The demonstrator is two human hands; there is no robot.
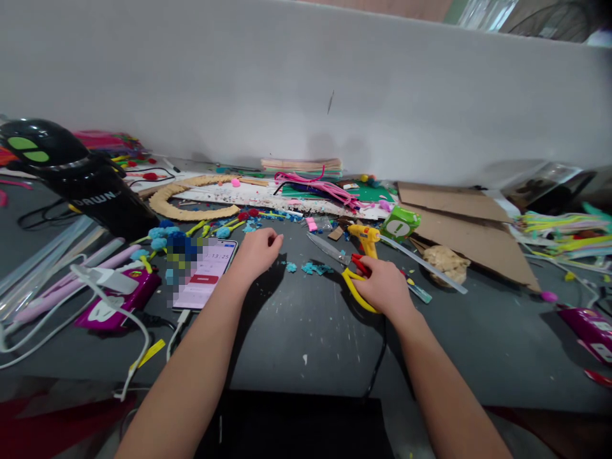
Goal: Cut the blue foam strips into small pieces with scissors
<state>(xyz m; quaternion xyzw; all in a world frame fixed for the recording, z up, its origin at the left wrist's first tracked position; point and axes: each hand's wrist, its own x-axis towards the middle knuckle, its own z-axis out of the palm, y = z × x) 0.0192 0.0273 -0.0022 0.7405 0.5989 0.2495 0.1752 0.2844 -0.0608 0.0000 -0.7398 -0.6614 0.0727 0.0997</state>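
My left hand (258, 252) hovers over the table beside the phone, its fingers curled in and the thumb along the top. Whatever may be inside it is hidden. My right hand (386, 285) grips a pair of scissors (329, 248) by the yellow and red handles, with the metal blades pointing to the far left, towards my left hand. Between the two hands lie blue fuzzy scraps (313, 268) on the grey table (306, 331). Just beyond my right hand stands a yellow glue gun (366, 237).
A phone (203, 280) and black bottle (109, 197) are at left, near blue pom-poms (157, 239). A beige ring (167, 203) and pink pipe cleaners (315, 185) lie behind. Cardboard (459, 217), a green packet (400, 223) and a crumpled ball (445, 264) sit right.
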